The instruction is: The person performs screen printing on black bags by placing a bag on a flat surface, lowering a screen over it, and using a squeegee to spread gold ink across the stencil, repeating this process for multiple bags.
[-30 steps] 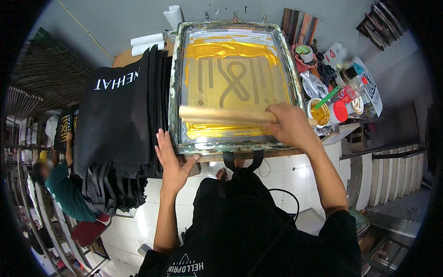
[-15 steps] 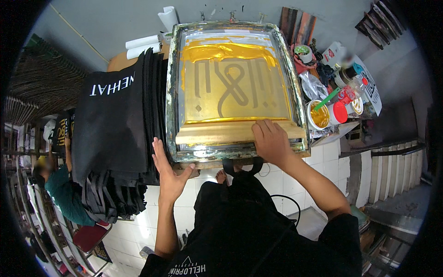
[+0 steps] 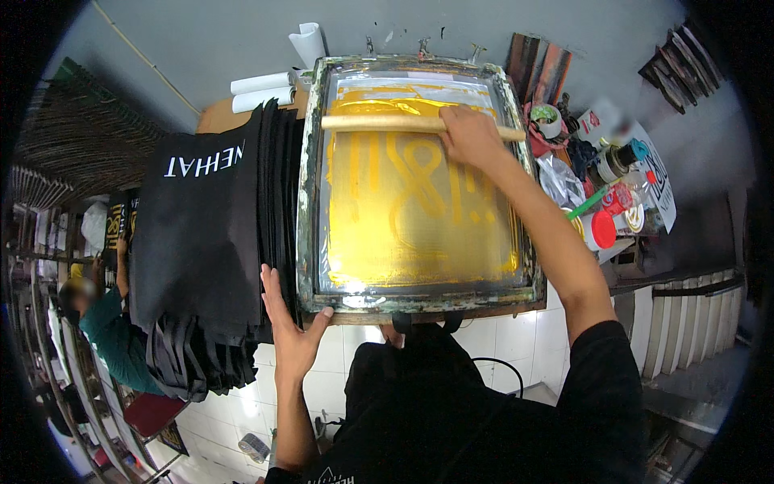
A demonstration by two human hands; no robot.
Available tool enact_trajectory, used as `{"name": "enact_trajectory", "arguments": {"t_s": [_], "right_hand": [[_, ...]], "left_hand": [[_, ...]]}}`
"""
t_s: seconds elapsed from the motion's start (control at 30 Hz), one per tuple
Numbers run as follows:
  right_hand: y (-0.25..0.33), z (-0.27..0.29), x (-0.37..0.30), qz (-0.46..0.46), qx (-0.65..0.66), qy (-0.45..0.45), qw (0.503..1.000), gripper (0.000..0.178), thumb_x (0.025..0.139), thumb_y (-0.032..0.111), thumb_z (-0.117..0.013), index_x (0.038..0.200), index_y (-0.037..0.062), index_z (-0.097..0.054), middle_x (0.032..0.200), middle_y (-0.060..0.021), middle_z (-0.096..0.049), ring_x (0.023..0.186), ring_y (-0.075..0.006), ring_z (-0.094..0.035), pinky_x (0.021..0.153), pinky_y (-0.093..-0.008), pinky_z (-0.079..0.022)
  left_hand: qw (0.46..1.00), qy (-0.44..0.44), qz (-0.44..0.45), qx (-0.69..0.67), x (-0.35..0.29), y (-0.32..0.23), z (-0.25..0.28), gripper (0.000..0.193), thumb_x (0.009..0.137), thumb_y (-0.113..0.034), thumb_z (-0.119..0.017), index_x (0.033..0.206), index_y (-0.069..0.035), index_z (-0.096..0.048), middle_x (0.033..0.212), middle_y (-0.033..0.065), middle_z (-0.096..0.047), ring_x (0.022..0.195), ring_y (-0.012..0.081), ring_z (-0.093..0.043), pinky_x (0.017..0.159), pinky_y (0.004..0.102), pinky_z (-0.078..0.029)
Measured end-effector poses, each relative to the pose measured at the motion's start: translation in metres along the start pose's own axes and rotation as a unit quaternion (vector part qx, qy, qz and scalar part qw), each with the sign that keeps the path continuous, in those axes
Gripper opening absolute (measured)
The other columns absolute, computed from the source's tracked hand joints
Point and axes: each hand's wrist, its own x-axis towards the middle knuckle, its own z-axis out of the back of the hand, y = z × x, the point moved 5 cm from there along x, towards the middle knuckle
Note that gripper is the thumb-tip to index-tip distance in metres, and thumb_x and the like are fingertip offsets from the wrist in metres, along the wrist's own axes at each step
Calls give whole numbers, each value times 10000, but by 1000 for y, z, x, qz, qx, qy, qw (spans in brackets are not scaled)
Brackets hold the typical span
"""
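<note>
Before me lies a screen printing frame (image 3: pixel 307 242) with a paint-crusted rim. Gold ink (image 3: pixel 403 250) coats its mesh, and a curling letter design shows faintly through. My right hand (image 3: pixel 472 137) grips a long wooden squeegee (image 3: pixel 379 123) that lies crosswise on the far part of the screen. A thicker band of ink sits just beyond the squeegee. My left hand (image 3: pixel 294 331) rests at the frame's near left corner, fingers spread, thumb on the edge. Black bag straps (image 3: pixel 427 324) hang out under the frame's near edge.
A stack of black bags (image 3: pixel 201 210) stands left of the frame. To the right are a tub with a red lid (image 3: pixel 599 230), bottles and a green stick (image 3: pixel 588 203). More squeegees (image 3: pixel 538 68) lean at the back wall. Another person (image 3: pixel 113 331) works at far left.
My right hand has pushed the squeegee from the near end of the screen to the far end. Ink now covers the design more thinly. My left hand stays by the corner.
</note>
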Motion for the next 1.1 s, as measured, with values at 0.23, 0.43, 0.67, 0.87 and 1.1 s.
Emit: {"name": "enact_trajectory", "arguments": {"t_s": [0.23,0.43,0.67,0.87,1.1], "right_hand": [[-39,41,73,6,54,63,996,429,819,314,-749,1126,24,-671,893,-234,-709,905,-433,-677,803,-528,-521],[-68,10,80,-14,53,84,995,466,808,387,-760,1113,41,-697,923,-232,-719,895,-430,-685,812,-505,-534],[-68,21,49,-91,19,87,992,508,791,493,-777,1041,53,-730,896,-210,-732,888,-407,-705,800,-495,-553],[-75,39,47,-132,23,112,985,547,786,530,-765,1066,61,-744,935,-189,-745,920,-371,-714,827,-486,-559],[-64,13,51,-164,-33,107,980,647,734,678,-747,967,75,-780,869,-155,-756,827,-345,-736,766,-461,-581]], "left_hand": [[997,-37,-67,-30,53,-34,8,870,820,-200,-766,1554,-5,-341,1644,212,-285,1527,357,-269,1250,470,-185],[965,-52,-254,36,209,-112,-20,632,896,-181,-730,1463,-25,-497,1550,193,-459,1467,333,-399,1211,419,-297],[928,134,-261,229,349,-120,-78,364,838,-159,-750,1163,-12,-678,1050,205,-713,1084,367,-656,1051,482,-409],[909,111,-334,224,348,-141,-73,243,854,-197,-747,1024,-25,-718,908,182,-720,904,355,-677,972,456,-423],[945,96,-250,189,358,-115,-80,263,840,-255,-766,964,-27,-722,855,183,-719,854,377,-681,835,459,-503]]}}
